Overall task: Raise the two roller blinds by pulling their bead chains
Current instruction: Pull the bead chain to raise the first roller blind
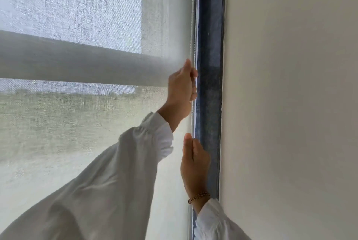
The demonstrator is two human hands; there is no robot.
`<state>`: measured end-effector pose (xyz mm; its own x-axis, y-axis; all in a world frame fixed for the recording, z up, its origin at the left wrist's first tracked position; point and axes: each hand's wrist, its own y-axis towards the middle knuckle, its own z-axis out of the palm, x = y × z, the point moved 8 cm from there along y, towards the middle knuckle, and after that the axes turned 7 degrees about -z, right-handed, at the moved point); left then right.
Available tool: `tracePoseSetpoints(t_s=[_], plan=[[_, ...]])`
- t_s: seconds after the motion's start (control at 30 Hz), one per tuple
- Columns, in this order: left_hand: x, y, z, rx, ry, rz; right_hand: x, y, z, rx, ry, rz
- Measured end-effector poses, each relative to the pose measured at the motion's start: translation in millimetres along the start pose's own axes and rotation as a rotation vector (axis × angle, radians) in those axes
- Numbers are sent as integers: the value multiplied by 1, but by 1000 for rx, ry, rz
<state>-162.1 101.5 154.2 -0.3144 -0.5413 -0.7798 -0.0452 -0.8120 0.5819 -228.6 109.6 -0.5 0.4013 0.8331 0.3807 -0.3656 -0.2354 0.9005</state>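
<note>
A sheer white roller blind (77,123) covers the window, with the frame's horizontal bar showing through it as a grey band. A white bead chain (192,26) hangs straight down along the blind's right edge, next to the dark blue window frame. My left hand (181,86) is closed around the chain at mid height, thumb up. Below it, my right hand (194,164), with a gold bracelet at the wrist, pinches the same chain. Both arms wear loose white sleeves.
A dark blue window frame (210,65) runs vertically just right of the chain. A plain cream wall (290,104) fills the right half of the view. Green land shows faintly through the fabric.
</note>
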Motion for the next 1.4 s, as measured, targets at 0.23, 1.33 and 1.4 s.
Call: tracePoseSetpoints(t_s=[0.23, 1.33, 1.4], plan=[[-10, -12, -8, -155, 248, 389, -27, 52, 3, 103, 332, 392], [12, -48, -10, 198, 49, 27, 55, 21, -27, -96, 18, -35], [-2, -45, 1, 232, -46, -40, 62, 18, -27, -84, 39, -44]])
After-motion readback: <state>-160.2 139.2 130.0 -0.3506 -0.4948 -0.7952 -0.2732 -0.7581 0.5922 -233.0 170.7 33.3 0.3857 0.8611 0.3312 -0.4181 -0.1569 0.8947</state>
